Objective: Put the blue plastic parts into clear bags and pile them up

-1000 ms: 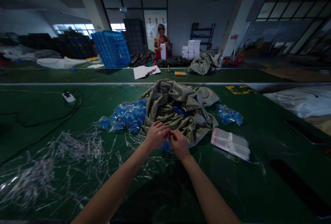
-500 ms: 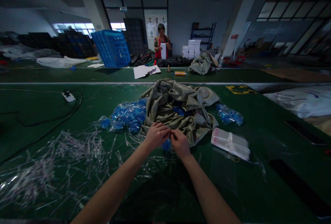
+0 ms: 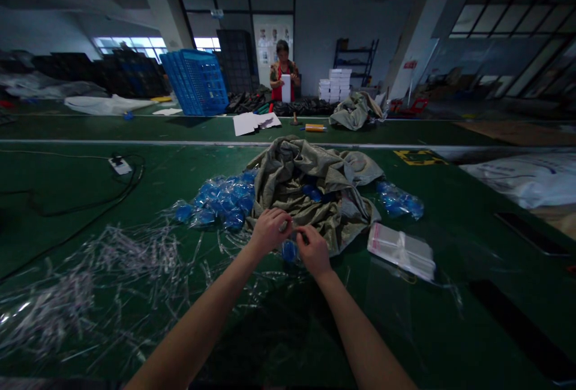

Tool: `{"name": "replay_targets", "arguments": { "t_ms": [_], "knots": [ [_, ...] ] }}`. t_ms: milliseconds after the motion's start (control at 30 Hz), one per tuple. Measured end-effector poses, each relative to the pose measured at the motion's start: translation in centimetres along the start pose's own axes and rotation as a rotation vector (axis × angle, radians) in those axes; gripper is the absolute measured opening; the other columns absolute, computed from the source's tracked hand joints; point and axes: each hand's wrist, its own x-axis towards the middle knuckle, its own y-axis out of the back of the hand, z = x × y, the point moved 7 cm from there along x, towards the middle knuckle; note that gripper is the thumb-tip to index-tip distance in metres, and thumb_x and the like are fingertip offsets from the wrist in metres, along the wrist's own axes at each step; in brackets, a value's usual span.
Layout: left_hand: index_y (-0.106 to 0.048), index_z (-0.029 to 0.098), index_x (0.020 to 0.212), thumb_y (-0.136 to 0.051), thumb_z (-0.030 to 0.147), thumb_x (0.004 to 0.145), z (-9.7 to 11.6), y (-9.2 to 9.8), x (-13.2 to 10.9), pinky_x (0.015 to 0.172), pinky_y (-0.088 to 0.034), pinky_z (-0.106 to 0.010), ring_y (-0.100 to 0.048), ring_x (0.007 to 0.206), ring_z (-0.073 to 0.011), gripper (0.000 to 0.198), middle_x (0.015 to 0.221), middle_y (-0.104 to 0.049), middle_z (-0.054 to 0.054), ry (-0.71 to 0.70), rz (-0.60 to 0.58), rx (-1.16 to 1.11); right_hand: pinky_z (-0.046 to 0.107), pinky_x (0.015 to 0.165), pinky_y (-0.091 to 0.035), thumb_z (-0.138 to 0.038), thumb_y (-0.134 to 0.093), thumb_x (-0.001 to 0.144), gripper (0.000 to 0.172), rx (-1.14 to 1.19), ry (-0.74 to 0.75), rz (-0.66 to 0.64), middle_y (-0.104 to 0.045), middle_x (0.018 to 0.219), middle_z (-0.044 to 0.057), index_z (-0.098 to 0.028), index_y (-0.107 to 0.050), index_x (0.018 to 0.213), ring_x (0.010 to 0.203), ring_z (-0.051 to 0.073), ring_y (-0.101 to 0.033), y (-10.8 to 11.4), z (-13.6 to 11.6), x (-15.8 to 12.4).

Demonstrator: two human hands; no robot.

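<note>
A plastic-wrapped blue piece (image 3: 289,251) lies just beside the right hand's fingers (image 3: 302,237).

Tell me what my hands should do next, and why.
Probably take up the blue piece in clear plastic: it lies between your left hand and right hand, at the edge of the olive cloth, so it needs least reach.

Head-worn view, facing forward and down
</note>
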Motion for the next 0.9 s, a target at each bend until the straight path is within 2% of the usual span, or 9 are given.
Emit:
{"name": "replay_targets", "arguments": {
  "t_ms": [200,433,700,900],
  "knots": [
    [-0.068,0.021,0.091,-0.058,0.023,0.084,1.0,-0.2,-0.6,0.080,-0.043,-0.034,-0.060,0.086,-0.0183,0.012,0.089,-0.070,-0.004,-0.130,-0.094,-0.024,0.031,0.080,-0.048,-0.015,-0.045,0.087,0.020,0.006,-0.014,-0.002,-0.065,0.090,0.007,-0.018,-0.063,0.094,0.086,0.019,-0.061,-0.2,0.4,0.0],
    [-0.067,0.022,0.085,-0.053,0.024,0.089,1.9,-0.5,-0.6,0.075,-0.039,-0.035,-0.058,0.081,-0.0181,0.015,0.083,-0.070,-0.003,-0.179,-0.081,0.099,0.032,0.083,-0.048,-0.013,-0.044,0.088,0.022,0.008,0.024,-0.019,-0.065,0.092,0.008,-0.019,-0.064,0.096,0.089,0.020,-0.060,-0.4,0.3,-0.1],
    [-0.063,0.020,0.081,-0.058,0.019,0.081,1.2,-1.1,-0.5,0.075,-0.041,-0.034,-0.059,0.081,-0.0184,0.005,0.081,-0.067,-0.004,-0.102,-0.067,0.067,0.032,0.081,-0.048,-0.013,-0.045,0.088,0.021,0.027,0.040,-0.040,-0.065,0.090,0.007,-0.019,-0.063,0.095,0.087,0.019,-0.061,-0.3,-0.2,0.0],
    [-0.059,0.017,0.079,-0.057,0.011,0.077,-0.2,-0.3,-0.4,0.075,-0.045,-0.031,-0.059,0.079,-0.0173,0.007,0.080,-0.064,-0.003,0.070,0.046,-0.083,0.031,0.082,-0.047,-0.012,-0.044,0.087,0.019,0.012,0.023,-0.043,-0.064,0.089,0.007,-0.017,-0.062,0.092,0.088,0.021,-0.060,-0.1,-0.3,-0.1]
  ]
}}
